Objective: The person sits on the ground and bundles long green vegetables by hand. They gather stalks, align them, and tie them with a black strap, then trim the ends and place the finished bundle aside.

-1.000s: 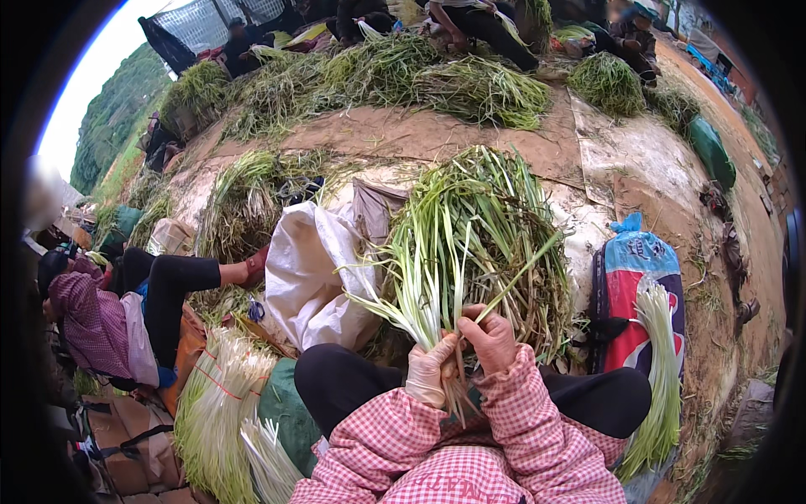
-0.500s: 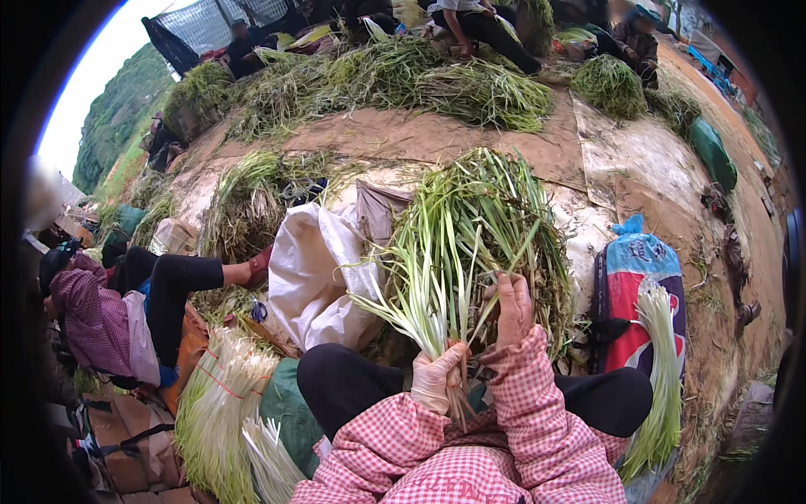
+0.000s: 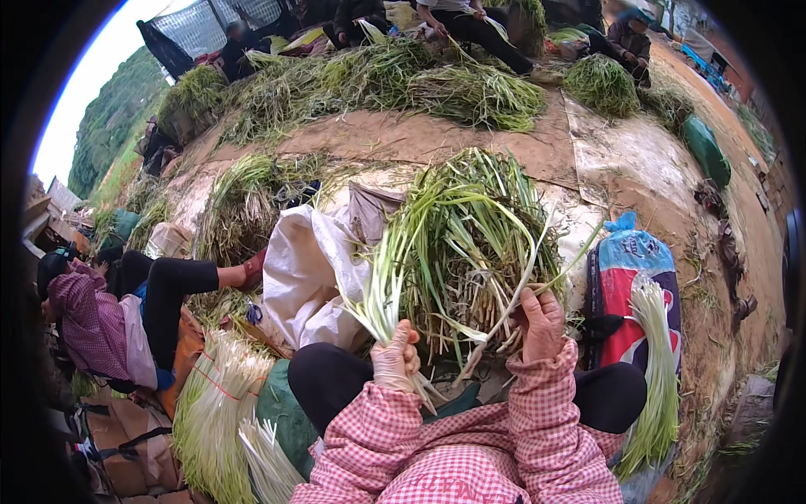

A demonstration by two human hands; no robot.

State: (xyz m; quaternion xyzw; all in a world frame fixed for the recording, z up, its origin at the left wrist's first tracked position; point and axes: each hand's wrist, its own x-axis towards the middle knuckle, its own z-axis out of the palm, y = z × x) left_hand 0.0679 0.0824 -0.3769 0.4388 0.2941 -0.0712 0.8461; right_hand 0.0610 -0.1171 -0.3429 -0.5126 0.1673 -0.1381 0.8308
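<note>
Bunch of pale stalks (image 3: 378,307) sits at the near-left edge of the big green heap (image 3: 478,235), tops up and leaning on the heap's left side. Left hand (image 3: 396,359), thin pale glove on, is clenched round the white stem ends, cut side poking out below. Low grip likely keeps stems together and leaves the leafy tops free to fan out. Right hand (image 3: 540,326), bare, is at the heap's near-right edge, thumb and fingers pinched on a loose leaf (image 3: 579,257) well apart from the bunch; exact contact partly hidden by the fingers. Knees (image 3: 617,393) spread either side of the heap's near end, probably so both hands reach it. White sack (image 3: 306,269) slumps open just left of the heap. Banded bundle (image 3: 222,395) lies near-left of the heap, red bands (image 3: 220,382) apparently holding the stems in line. Right of the heap, another pale bundle (image 3: 656,361) is draped over a red-and-blue bag (image 3: 634,252), presumably to keep it off the loose greens. Co-worker (image 3: 88,315) reclines far left of the heap.
</note>
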